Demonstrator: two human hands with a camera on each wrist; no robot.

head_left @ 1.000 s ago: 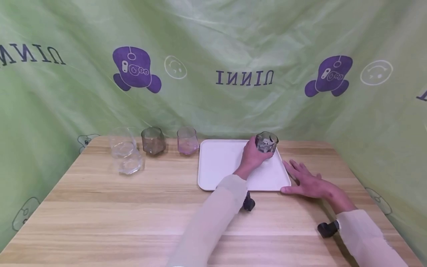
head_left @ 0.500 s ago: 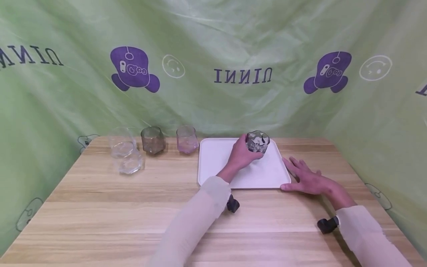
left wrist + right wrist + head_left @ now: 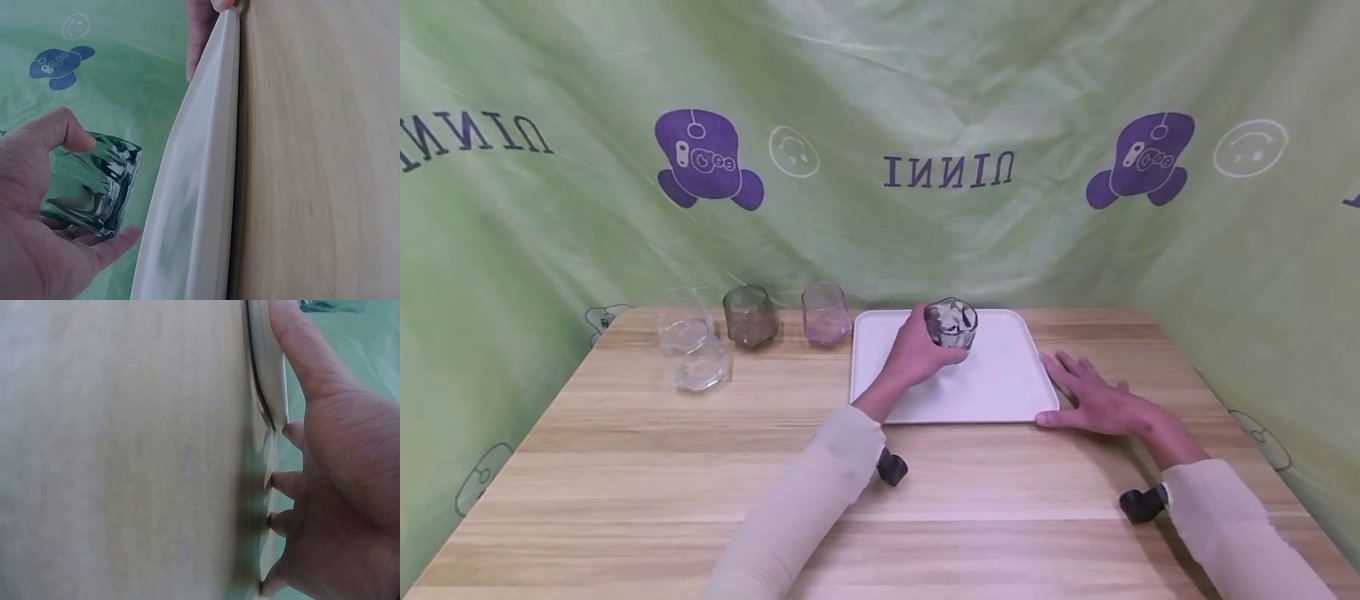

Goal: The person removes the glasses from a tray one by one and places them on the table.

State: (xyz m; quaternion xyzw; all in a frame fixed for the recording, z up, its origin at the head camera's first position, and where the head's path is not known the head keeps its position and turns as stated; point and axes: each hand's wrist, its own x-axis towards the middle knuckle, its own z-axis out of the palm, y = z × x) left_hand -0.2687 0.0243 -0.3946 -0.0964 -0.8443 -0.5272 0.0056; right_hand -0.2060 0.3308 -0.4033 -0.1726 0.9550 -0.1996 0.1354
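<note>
My left hand point(image 3: 916, 354) grips a faceted grey-tinted drinking glass point(image 3: 957, 327) around its side, thumb and fingers curled about it. In the left wrist view that glass point(image 3: 94, 181) hangs above the white rectangular tray point(image 3: 209, 187), with a gap between them. The tray point(image 3: 992, 396) lies flat at the back of the table. Beside its right edge rests my right hand point(image 3: 1101, 404), fingers spread and holding nothing. The thumb touches the tray's front right corner, and the other fingertips come down on the wood along the side, as the right wrist view shows.
Left of the tray, a pink-tinted glass point(image 3: 826, 318) stands near its edge, then a brownish-grey glass point(image 3: 750, 318). Further left are a clear glass point(image 3: 702, 368) in front and another clear one point(image 3: 683, 333) behind. A green printed cloth point(image 3: 880, 233) rises behind the wooden table point(image 3: 970, 500).
My left hand has carried the grey-tinted glass leftward, from above the tray's right end to above its middle. The right hand has stayed at the tray's right edge.
</note>
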